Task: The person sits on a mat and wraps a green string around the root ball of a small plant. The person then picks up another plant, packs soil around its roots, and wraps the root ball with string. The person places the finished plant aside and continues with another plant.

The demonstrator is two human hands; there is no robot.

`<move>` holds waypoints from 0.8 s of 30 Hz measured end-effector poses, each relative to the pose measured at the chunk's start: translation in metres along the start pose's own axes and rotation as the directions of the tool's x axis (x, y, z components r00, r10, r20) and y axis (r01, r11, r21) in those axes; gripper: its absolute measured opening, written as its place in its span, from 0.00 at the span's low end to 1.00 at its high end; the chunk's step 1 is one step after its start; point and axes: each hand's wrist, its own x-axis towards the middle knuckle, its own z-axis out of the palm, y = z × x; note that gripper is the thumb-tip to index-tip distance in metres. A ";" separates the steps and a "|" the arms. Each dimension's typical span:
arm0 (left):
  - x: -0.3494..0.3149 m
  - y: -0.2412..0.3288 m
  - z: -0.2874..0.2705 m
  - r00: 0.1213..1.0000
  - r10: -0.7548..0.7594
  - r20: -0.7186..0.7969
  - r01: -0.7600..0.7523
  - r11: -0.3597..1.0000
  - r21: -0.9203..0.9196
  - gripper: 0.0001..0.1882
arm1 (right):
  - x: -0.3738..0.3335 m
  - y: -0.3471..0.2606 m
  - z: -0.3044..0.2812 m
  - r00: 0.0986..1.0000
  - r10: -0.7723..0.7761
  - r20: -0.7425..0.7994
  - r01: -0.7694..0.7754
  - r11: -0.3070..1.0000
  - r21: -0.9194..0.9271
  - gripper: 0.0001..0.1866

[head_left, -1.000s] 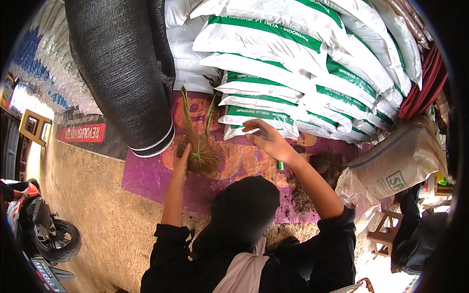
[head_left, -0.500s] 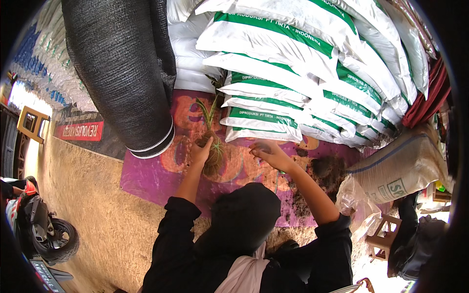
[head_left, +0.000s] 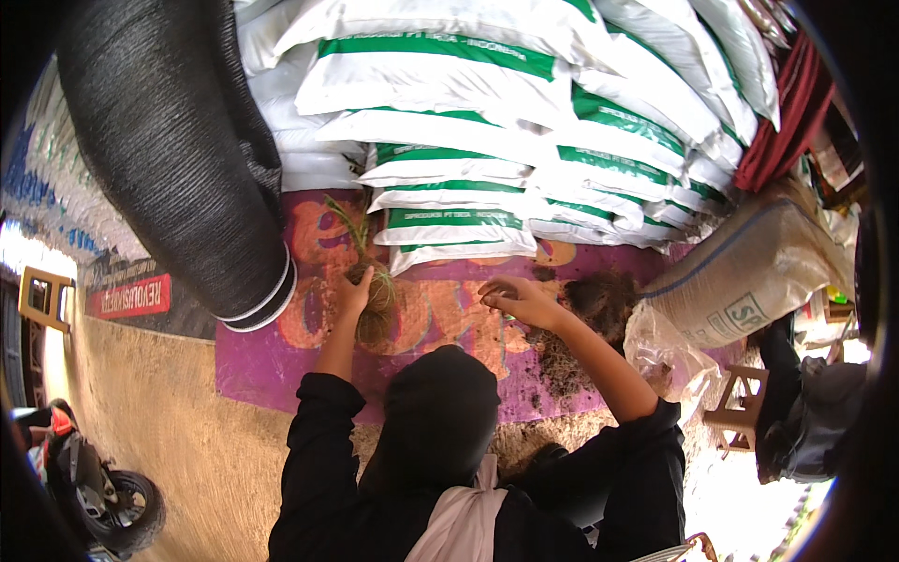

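Note:
In my left hand [head_left: 353, 290] is a brown fibrous root ball [head_left: 376, 317] with a small spiky green plant [head_left: 385, 273] on it. My fingers close round its left side. Longer narrow leaves [head_left: 354, 227] rise beyond the ball; whether they grow from it I cannot tell. To the right, my right hand [head_left: 523, 300] hovers over a purple painted board [head_left: 253, 361] with its fingers loosely curled and a gap beside the thumb. Nothing shows in it. Dark loose soil [head_left: 599, 304] is spread on the board just right of this hand.
Stacked white and green sacks [head_left: 449, 229] rise behind the board. A large roll of black netting [head_left: 178, 159] leans at the left. On the right are a bulging woven sack [head_left: 749, 267], clear plastic [head_left: 670, 361] and a brown stool [head_left: 740, 412]. A motorcycle [head_left: 103, 496] stands far left.
The view has shifted, so the sacks and netting appear farther left. My left hand still grips the root ball. My right hand stays near the soil, its fingers slightly changed.

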 end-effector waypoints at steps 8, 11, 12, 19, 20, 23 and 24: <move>0.034 -0.010 0.024 0.976 0.218 -0.018 -0.218 0.976 -0.007 0.41 | -0.059 0.017 -0.035 0.996 0.084 -0.008 -0.084 0.985 -0.149 0.14; 0.032 0.026 0.017 0.908 0.400 -0.124 -0.416 0.895 -0.158 0.37 | -0.088 0.006 -0.040 0.997 0.072 0.011 -0.069 0.988 -0.140 0.14; 0.005 0.072 0.025 0.889 0.444 -0.113 -0.454 0.826 -0.335 0.34 | -0.103 0.011 -0.046 0.996 0.086 -0.007 -0.086 0.982 -0.171 0.14; -0.125 0.250 0.017 0.399 0.733 0.551 -0.562 0.670 -0.485 0.22 | -0.163 0.022 -0.060 0.995 0.071 -0.071 -0.080 0.989 -0.123 0.15; -0.138 0.261 0.025 0.290 0.701 0.652 -0.571 0.673 -0.471 0.21 | -0.168 0.025 -0.060 0.995 0.073 -0.070 -0.079 0.992 -0.099 0.15; -0.169 0.282 0.049 0.054 0.500 0.864 -0.570 0.726 -0.384 0.18 | -0.186 0.037 -0.058 0.993 0.076 -0.094 -0.079 0.997 -0.027 0.15; -0.174 0.285 0.058 0.004 0.439 0.899 -0.624 0.703 -0.341 0.19 | -0.191 0.040 -0.057 0.991 0.094 -0.090 -0.096 0.995 -0.022 0.15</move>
